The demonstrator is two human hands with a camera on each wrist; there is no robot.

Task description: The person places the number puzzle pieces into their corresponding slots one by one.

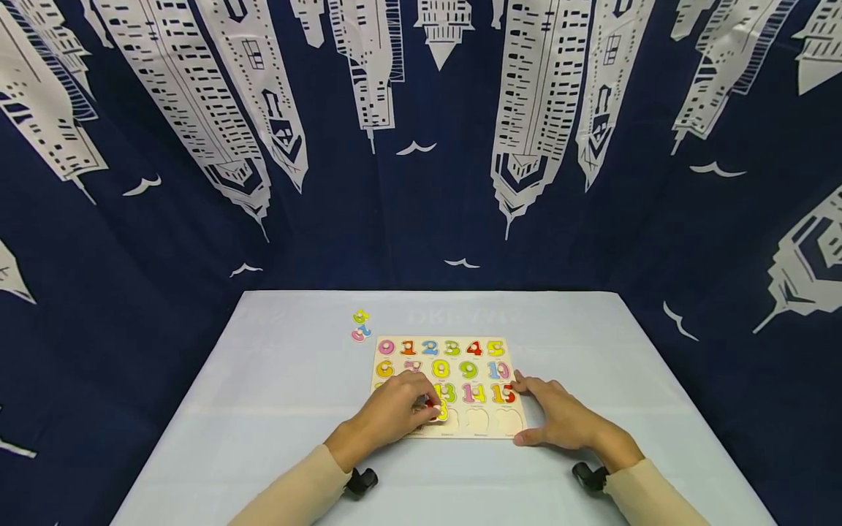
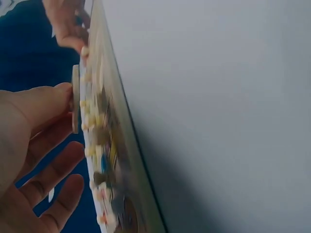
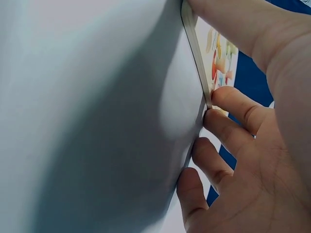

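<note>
A wooden number puzzle board (image 1: 463, 431) lies on the white table, with coloured number pieces in its upper rows and pale recesses in its bottom row. The left hand (image 1: 397, 405) pinches a red-and-yellow number puzzle piece (image 1: 443, 412) over the bottom row; its figures are partly hidden by the fingers. In the left wrist view the piece (image 2: 76, 99) appears edge-on between thumb and finger, its other fingers spread. The right hand (image 1: 566, 416) touches the board's right side, thumb near the lower corner. Its fingertips (image 3: 214, 119) meet the board's edge in the right wrist view.
Loose number pieces, one yellow-green (image 1: 360, 316) and one blue and pink (image 1: 359, 333), lie on the table (image 1: 289, 380) just beyond the board's upper left corner. A dark blue cloth (image 1: 381, 219) with white building prints hangs behind the table.
</note>
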